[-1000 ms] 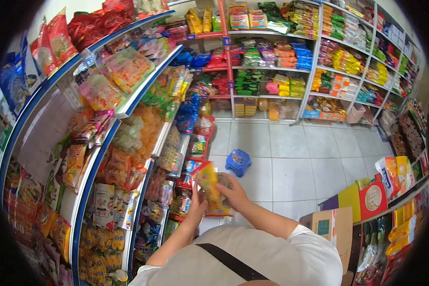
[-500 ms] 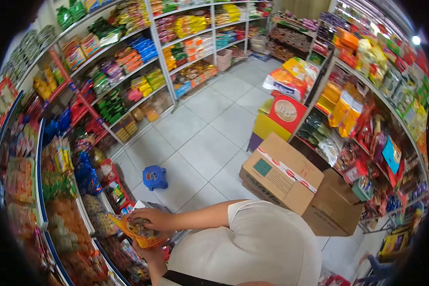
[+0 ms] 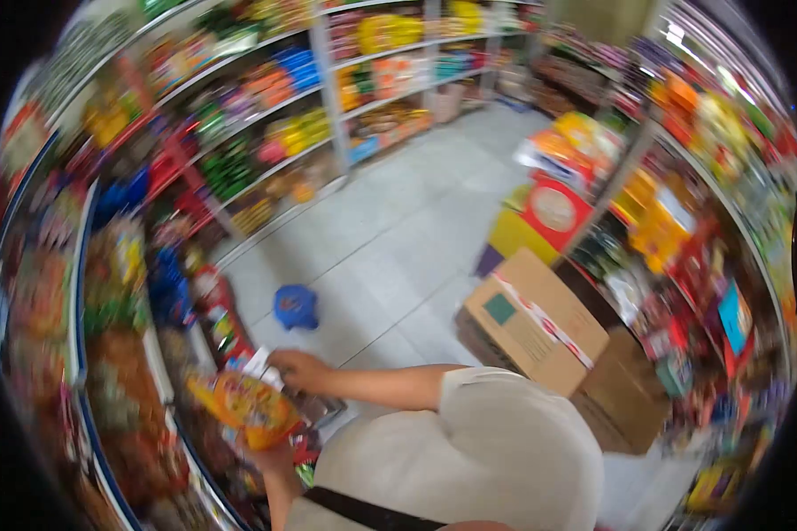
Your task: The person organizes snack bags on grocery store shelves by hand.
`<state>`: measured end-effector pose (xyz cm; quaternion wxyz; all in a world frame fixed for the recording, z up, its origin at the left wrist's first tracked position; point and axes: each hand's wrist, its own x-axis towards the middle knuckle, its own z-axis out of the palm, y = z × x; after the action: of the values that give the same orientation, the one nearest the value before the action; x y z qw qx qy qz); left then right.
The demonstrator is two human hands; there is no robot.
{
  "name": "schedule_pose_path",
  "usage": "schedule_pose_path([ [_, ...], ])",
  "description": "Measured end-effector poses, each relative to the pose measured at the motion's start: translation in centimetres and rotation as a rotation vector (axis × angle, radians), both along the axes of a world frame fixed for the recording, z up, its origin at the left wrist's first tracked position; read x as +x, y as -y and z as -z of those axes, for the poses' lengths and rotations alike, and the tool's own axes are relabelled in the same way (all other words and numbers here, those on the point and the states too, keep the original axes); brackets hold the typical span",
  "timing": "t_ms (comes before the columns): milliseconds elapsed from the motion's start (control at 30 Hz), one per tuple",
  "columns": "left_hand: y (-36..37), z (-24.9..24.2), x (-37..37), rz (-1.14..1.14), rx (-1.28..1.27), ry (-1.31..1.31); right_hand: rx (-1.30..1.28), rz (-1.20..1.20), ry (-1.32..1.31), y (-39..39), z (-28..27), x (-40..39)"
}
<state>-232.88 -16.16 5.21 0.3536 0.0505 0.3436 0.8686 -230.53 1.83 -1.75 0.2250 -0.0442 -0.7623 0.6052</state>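
- Two hands are at work low by the shelving on the person's left, and the view is blurred, so fine detail is lost.
- The left hand [image 3: 270, 460] is closed on the lower end of an orange-yellow snack packet [image 3: 243, 409], holding it out flat in front of the shelves.
- The right hand [image 3: 299, 370] reaches just past the top of that packet, its fingers curled around something small and white [image 3: 259, 361]; I cannot tell what that item is, nor how firm the hold is.
- The packet sits between the two hands, near the low red racks [image 3: 220, 320] but not resting on any of them.
- My guess at the step: a packet is being handled at the lower shelves, either being placed or sorted there. The next move would call for a clear slot and a level packet, since the racks look crowded.
- Just behind the hands a blue plastic stool [image 3: 295, 306] stands on the tiled floor [image 3: 398, 239].
- Farther to the right, a taped cardboard carton [image 3: 533, 320] sits on the floor against the opposite shelves [image 3: 700, 221], well apart from the hands.
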Motion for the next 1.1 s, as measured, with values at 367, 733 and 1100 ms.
schedule_pose_path([
  [367, 4.6, 2.2, 1.6, -0.037, -0.041, 0.176, 0.384, -0.421, -0.147, 5.5, -8.9, 0.1],
  [733, 22.4, -9.5, 1.9, -1.273, -0.163, -0.578, 0.466, -0.663, -0.026, 9.1, -3.6, -3.9],
  [1100, 35.2, -14.1, 3.6, -1.413, 0.105, -0.678, 0.434, -0.759, 0.003, 10.5, 0.7, -4.5],
])
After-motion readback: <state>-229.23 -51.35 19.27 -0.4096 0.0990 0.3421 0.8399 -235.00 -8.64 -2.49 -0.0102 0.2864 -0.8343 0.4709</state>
